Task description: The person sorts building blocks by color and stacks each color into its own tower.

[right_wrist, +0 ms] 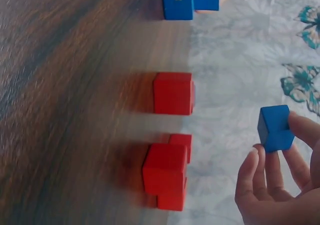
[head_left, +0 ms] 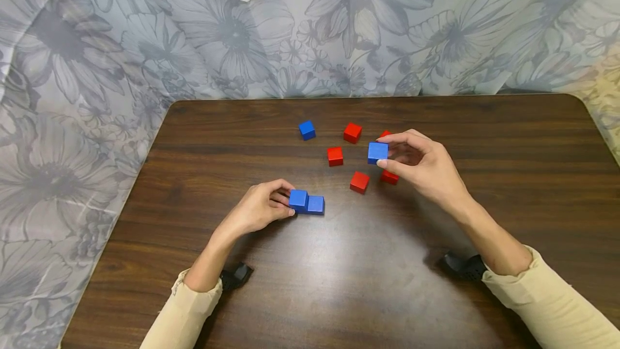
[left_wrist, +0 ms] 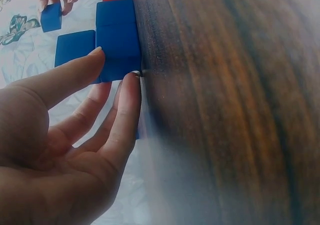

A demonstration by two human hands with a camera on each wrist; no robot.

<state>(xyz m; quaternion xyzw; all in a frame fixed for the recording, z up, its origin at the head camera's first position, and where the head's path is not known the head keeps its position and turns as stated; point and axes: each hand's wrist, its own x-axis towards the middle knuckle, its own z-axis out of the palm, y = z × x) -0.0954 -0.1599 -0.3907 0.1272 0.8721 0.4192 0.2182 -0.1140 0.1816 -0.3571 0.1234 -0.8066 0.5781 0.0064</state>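
Two blue blocks (head_left: pixel 316 205) sit side by side on the table, and another blue block (head_left: pixel 298 199) is stacked on the left one. My left hand (head_left: pixel 261 206) pinches the lower left block (left_wrist: pixel 120 55) between thumb and fingers at the stack's left end. Above the table on the right, my right hand (head_left: pixel 423 163) holds a separate blue block (head_left: pixel 378 153) by thumb and fingertips. The right wrist view shows this raised block (right_wrist: pixel 276 127) well off the tabletop.
Several red blocks (head_left: pixel 359 182) lie scattered around the middle; two are partly hidden behind the right hand. A lone blue block (head_left: pixel 307 130) sits toward the back. The brown wooden table (head_left: pixel 218 128) ends at a flower-patterned cloth (head_left: pixel 232 42).
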